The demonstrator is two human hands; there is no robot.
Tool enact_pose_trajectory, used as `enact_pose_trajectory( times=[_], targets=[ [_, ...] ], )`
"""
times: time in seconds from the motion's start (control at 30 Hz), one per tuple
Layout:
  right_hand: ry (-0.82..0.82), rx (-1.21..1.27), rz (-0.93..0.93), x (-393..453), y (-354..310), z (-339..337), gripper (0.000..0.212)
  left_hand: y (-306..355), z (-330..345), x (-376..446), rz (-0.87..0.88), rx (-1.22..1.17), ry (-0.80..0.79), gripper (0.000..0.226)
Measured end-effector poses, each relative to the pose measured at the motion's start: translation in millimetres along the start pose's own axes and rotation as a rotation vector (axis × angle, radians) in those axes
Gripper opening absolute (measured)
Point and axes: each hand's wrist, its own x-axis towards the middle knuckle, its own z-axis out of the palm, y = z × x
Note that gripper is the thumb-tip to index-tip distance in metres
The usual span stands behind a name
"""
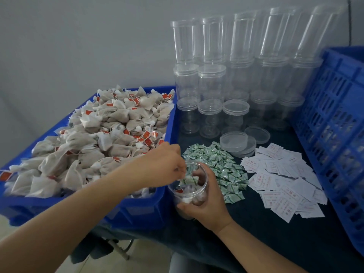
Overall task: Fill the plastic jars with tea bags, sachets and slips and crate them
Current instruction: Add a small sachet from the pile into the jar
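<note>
From the head view, my right hand [204, 205] was wrapped round the open jar [188, 186], holding it upright just beside the near corner of the blue bin [137, 209]. My left hand [161, 166] hung over the jar's mouth, fingertips pinched on a green sachet [188, 181] going in; tea bags already lay at the bottom. The next thing I judged I needed, a slip, lay in the slips pile [281, 180] at three o'clock from the jar, past the sachet heap [220, 166], so the right hand was nearer. The lids [236, 142] sat at one o'clock, the blue crate [334, 134] beyond at two. A dark cloth [275, 233] covered the table; stacked empty jars [226, 85] stood against a plain grey wall.
</note>
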Motion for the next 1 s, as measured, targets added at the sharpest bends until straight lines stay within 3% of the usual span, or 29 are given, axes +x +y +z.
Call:
enact_pose_trajectory(
  times=[0.2, 0.4, 0.77, 0.9, 1.0],
  targets=[
    [-0.005, -0.018, 0.000, 0, -1, -1, 0.095, 23, 17, 5, -0.022, 0.240, 0.140, 0.020],
    [-0.011, 0.030, -0.001, 0, -6, -3, 0.095, 37, 21, 10, -0.064, 0.381, 0.160, 0.018],
    [0.078, 0.100, -0.046, -25, -21, -48, 0.090, 70, 17, 15, 0.111, 0.246, 0.213, 0.012],
    [0.118, 0.108, -0.042, -37, -28, -70, 0.085, 85, 12, 28, 0.240, 0.198, 0.209, 0.029],
    [0.158, 0.085, -0.058, -47, -31, -92, 0.086, 93, 3, 44, 0.303, -0.010, 0.188, 0.034]
  ],
)
